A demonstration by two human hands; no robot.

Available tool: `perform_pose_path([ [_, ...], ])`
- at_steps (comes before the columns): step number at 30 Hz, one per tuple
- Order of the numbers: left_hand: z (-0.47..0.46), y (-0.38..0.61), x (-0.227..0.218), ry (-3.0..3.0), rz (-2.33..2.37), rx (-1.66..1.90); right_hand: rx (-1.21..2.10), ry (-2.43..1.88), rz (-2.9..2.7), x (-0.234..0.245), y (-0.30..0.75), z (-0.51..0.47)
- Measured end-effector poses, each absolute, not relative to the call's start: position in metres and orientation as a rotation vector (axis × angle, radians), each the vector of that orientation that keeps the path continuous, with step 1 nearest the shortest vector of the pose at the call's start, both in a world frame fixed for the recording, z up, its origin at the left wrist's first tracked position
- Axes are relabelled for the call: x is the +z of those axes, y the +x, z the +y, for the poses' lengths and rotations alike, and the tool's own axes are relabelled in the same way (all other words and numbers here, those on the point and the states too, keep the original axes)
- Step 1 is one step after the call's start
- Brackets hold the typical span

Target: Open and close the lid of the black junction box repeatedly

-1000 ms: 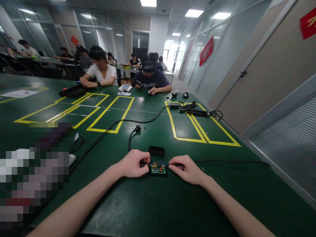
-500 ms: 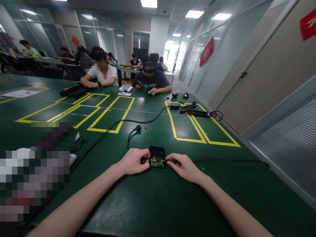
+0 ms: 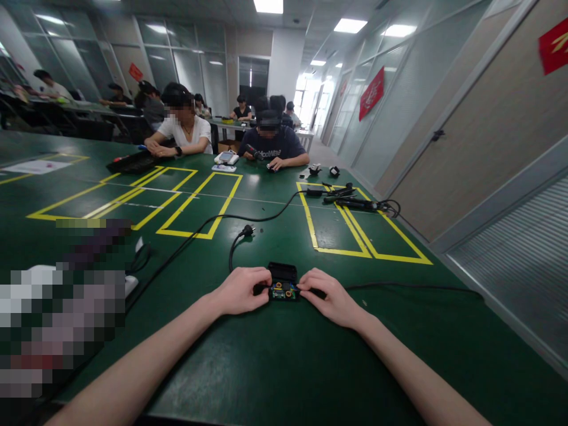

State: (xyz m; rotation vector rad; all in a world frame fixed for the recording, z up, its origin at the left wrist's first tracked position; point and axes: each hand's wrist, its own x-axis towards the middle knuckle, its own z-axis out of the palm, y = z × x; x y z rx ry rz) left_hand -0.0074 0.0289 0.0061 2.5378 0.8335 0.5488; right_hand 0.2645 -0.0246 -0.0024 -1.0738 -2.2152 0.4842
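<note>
A green circuit board [image 3: 284, 290] with two copper-wound coils sits in a small black plastic case, whose black lid or other half [image 3: 283, 271] lies just behind it. My left hand [image 3: 245, 290] pinches the black cable at the left end of the case. Its fingers hide most of that cable end. At the right end, my right hand [image 3: 326, 296] pinches the other black cable [image 3: 399, 287], which trails off to the right across the table. A black power plug [image 3: 247, 231] on a short bent cord lies behind my left hand.
The green table [image 3: 284, 361] carries yellow tape outlines. A long black cord [image 3: 208, 220] crosses it towards a bundle of black tools and cables [image 3: 355, 201] at the back right. Two people sit opposite, with a black tray [image 3: 133, 161] and a white device [image 3: 226, 158] near them. Blurred items lie at left.
The circuit board appears slightly lower in the case, and its coils have shifted a little to the right. Both hands keep nearly the same places at the case ends.
</note>
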Motion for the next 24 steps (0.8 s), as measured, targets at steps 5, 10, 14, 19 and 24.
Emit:
perform_pose_path([
  [5,0.029,-0.008,0.011,2.613,0.778,0.462,0.450,-1.009,-2.300,0.004,0.265,-0.026],
  [10,0.029,-0.008,0.018,2.735,0.733,0.451,0.401,-1.018,-2.337,0.007,0.265,-0.026],
  [14,0.029,-0.008,0.014,2.708,0.731,0.505,0.456,-0.989,-2.287,0.004,0.267,-0.025],
  [19,0.030,-0.006,0.003,2.575,0.829,0.691,0.624,-1.047,-2.076,-0.007,0.271,-0.020],
  [24,0.036,-0.003,-0.003,2.471,1.116,0.768,0.327,-1.425,-1.983,-0.021,0.264,-0.013],
])
